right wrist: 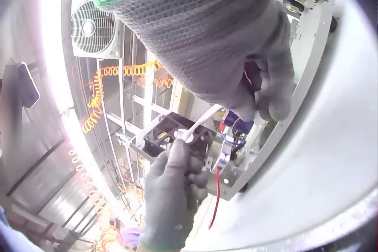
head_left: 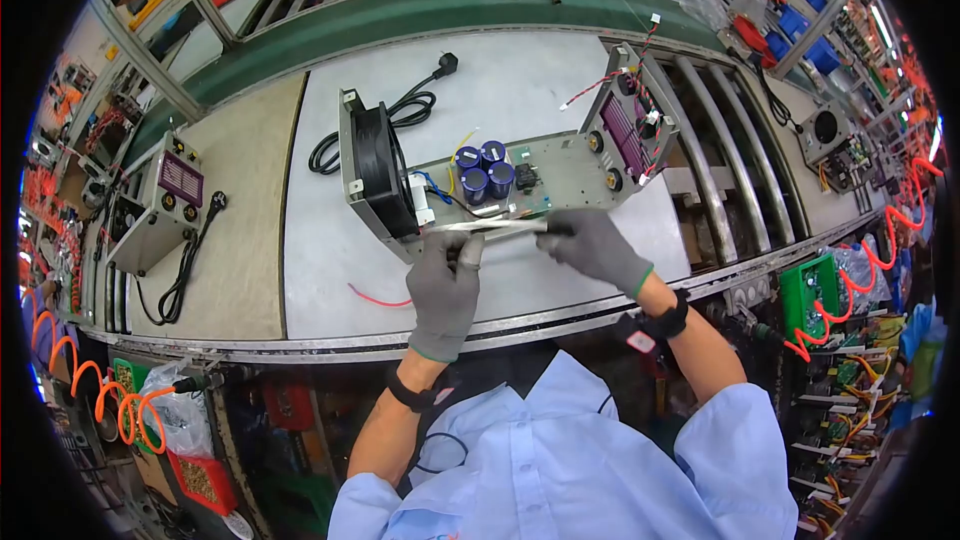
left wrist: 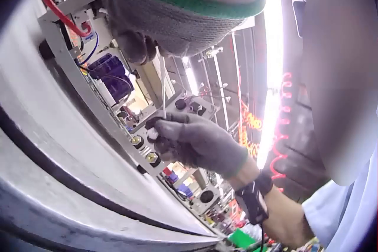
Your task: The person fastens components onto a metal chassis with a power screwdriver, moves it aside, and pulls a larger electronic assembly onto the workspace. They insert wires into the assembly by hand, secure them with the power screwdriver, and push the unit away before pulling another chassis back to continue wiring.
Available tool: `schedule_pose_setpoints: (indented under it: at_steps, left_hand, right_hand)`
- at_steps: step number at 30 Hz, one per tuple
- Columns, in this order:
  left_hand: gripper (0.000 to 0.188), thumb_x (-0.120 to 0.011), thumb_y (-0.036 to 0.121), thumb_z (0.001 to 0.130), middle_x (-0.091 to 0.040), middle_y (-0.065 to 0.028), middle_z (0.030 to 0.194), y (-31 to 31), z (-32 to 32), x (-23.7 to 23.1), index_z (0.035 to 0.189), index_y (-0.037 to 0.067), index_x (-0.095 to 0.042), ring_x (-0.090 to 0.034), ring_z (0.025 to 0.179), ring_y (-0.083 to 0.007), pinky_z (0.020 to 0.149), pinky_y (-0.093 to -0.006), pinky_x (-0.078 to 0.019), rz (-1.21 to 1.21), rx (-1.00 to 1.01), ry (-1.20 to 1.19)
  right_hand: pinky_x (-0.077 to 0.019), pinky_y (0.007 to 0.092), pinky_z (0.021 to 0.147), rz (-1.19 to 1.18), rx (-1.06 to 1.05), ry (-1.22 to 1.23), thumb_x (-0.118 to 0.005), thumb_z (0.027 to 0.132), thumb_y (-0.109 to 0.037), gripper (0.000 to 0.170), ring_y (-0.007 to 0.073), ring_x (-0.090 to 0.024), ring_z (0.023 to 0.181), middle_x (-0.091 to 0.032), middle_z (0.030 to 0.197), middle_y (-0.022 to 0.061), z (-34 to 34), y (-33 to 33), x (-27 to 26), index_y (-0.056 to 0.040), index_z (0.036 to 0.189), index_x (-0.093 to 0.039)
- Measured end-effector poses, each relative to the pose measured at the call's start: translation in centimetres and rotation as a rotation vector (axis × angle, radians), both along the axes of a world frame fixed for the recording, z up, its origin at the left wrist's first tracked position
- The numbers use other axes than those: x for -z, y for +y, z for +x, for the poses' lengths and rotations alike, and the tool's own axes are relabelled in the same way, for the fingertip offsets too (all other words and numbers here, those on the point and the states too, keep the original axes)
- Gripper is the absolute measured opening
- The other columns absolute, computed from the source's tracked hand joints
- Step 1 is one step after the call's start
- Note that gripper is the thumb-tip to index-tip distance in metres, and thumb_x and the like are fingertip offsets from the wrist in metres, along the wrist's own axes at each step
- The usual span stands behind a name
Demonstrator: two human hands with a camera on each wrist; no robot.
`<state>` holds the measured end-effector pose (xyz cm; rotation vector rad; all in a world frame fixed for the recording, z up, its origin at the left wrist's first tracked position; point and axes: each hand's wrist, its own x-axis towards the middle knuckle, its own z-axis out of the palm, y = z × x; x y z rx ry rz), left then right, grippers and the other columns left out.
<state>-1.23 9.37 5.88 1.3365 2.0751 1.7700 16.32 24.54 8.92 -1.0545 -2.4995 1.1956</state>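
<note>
A thin white strand (head_left: 495, 225) stretches between my two grey-gloved hands, in front of an opened metal chassis (head_left: 560, 162). My left hand (head_left: 442, 290) pinches one end between thumb and fingers, near the black fan (head_left: 383, 170); a whitish piece (right wrist: 184, 135) shows at that thumb in the right wrist view. My right hand (head_left: 597, 250) grips the other end with curled fingers, just in front of the chassis's near edge. Behind the strand stand several purple capacitors (head_left: 485, 172) on a circuit board. A red wire (head_left: 380, 297) sticks out left of my left hand.
A black power cord (head_left: 405, 110) lies behind the fan. The purple-grilled panel (head_left: 627, 130) rises at the right end, with loose red-black wires. Metal rollers (head_left: 735, 160) run to the right. Another unit (head_left: 165, 202) sits at left, and orange coiled hoses (head_left: 880, 260) hang at both sides.
</note>
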Motion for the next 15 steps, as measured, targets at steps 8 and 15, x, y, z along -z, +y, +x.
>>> schedule_pose_setpoints:
  at_steps: [8,15]
  left_hand:
    - [0.055,-0.064,0.009,0.096,-0.06,-0.024,0.112,1.8,-0.5,0.4,0.146,-0.005,-0.044,-0.068,0.093,-0.0369,0.074,-0.0421,-0.0568,-0.246,-0.086,0.356]
    - [0.044,-0.051,0.004,0.1,-0.06,-0.0237,0.115,5.8,-1.3,0.8,0.141,-0.004,-0.04,-0.068,0.102,-0.0346,0.082,-0.0405,-0.0598,-0.621,-0.164,0.449]
  right_hand:
    - [-0.0504,0.03,0.062,0.096,0.155,0.225,-0.069,0.095,-0.019,0.023,0.0106,-0.064,0.066,-0.069,0.071,0.008,-4.6,2.6,2.9,0.003,0.096,-0.075]
    - [-0.052,0.0363,0.067,0.014,0.191,0.197,-0.071,0.093,-0.019,0.022,0.022,-0.068,0.069,-0.073,0.079,0.0154,-4.6,2.5,3.3,-0.0001,0.102,-0.076]
